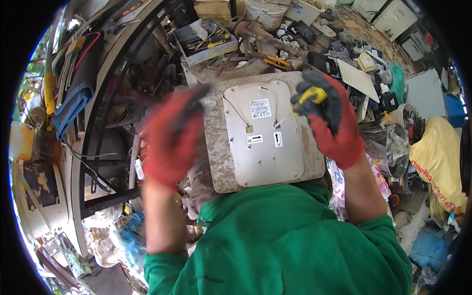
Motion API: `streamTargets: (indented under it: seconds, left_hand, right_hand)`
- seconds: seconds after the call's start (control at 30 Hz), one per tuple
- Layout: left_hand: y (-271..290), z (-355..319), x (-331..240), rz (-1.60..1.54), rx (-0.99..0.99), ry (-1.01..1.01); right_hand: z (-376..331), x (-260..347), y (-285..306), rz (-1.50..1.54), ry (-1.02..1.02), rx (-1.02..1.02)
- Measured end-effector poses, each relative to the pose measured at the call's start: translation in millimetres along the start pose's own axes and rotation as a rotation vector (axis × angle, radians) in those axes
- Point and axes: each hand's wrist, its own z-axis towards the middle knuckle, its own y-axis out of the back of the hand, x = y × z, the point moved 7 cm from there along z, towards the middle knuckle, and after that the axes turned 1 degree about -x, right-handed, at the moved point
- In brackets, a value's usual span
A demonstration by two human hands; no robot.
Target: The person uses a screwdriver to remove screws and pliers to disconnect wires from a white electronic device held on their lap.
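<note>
While the flat grey panel (265,132) rests face-down across my lap against the green shirt (280,246), I note that both hands wear red gloves with dark palms. The right hand (327,118) is closed around a yellow-handled tool (310,96), most likely a screwdriver, whose tip points down and left at the upper right corner of the panel's pale inner plate (263,162). The left hand (172,135) is blurred at the panel's left edge; its fingers appear loosely curled, but I cannot tell whether it grips the panel or only hovers beside it. The inner plate carries a white label (260,108) near its top, two small arrow stickers (265,139) at mid-height, a thin wire (236,112) looping across the upper part, and several small screw heads along its lower half. The outer rim of the panel is dirty and speckled. Beyond the panel's far edge lies a cluttered workbench (255,54) with pliers, rusty metal pieces and a tray of hand tools (206,42). A white bucket (268,11) stands further back. At the right, a yellow sack (437,157) lies next to a shiny metal pot (393,150).
</note>
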Motion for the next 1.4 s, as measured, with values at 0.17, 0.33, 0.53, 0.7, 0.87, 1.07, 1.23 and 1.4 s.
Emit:
streamTargets:
  seconds: [0.17, 0.33, 0.53, 0.7, 0.87, 1.07, 1.23, 1.4]
  left_hand:
    - [-159.4, 9.7, 44.8, -0.578, 0.473, 0.359]
    - [-180.6, 1.2, 50.4, -0.671, 0.448, 0.307]
    - [-186.2, 2.5, 54.6, -0.65, 0.422, 0.245]
    - [-188.4, 1.4, 56.4, -0.547, 0.486, 0.266]
    - [-188.9, 1.8, 55.0, -0.536, 0.47, 0.259]
    - [-192.5, 3.3, 56.6, -0.509, 0.471, 0.219]
    - [-191.0, 2.2, 53.2, -0.458, 0.377, 0.088]
    - [-199.3, -11.0, 30.5, -0.224, 0.274, -0.085]
  right_hand:
    - [26.6, -11.0, -19.0, -0.231, 0.065, 0.13]
    - [32.6, -15.3, -22.0, -0.285, 0.118, 0.163]
    - [33.8, -16.1, -22.7, -0.312, 0.129, 0.156]
    - [30.4, -19.2, -23.7, -0.281, 0.12, 0.159]
    - [26.0, -28.5, -23.5, -0.241, 0.072, 0.159]
    - [34.1, -10.8, -24.3, -0.257, 0.014, 0.239]
    - [58.6, 6.8, -34.1, -0.791, -0.167, 0.772]
    - [58.3, -9.5, -34.1, -0.762, -0.839, 1.085]
